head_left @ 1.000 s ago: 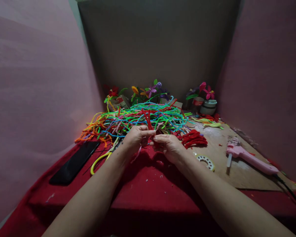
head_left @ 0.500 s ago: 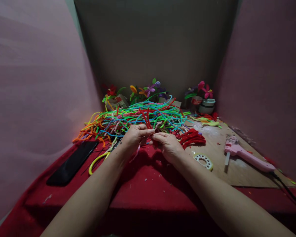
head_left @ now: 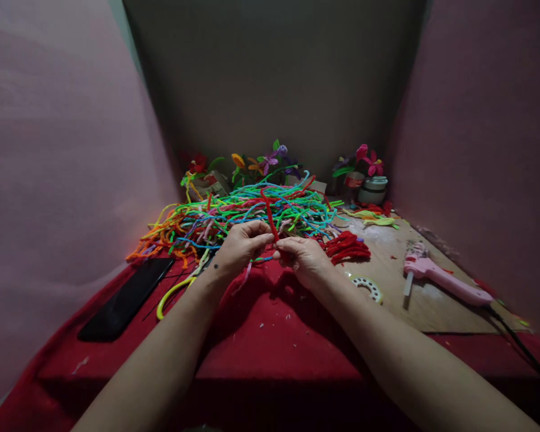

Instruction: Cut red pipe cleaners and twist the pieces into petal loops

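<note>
Between my two hands a red pipe cleaner piece [head_left: 270,215] stands upright, its strands close together. My left hand [head_left: 243,245] pinches it from the left with thumb and index finger. From the right, my right hand [head_left: 302,257] grips its lower part, fingertips nearly touching those of the left. The lower end is mostly hidden by the fingers. Just behind the hands lies a big tangled pile of multicoloured pipe cleaners [head_left: 247,207]. A bundle of red pipe cleaners [head_left: 348,248] rests right of my right hand.
A black phone [head_left: 126,300] and yellow-handled scissors [head_left: 165,300] lie left. On the board [head_left: 387,312] at right sit a pink glue gun [head_left: 450,283] and a round holed disc [head_left: 368,287]. Pipe cleaner flowers [head_left: 270,161] and a jar [head_left: 372,189] stand behind.
The red strands, spread apart at the top before, now stand closer together. My left fingers have shifted slightly on them. The whole view has moved a little.
</note>
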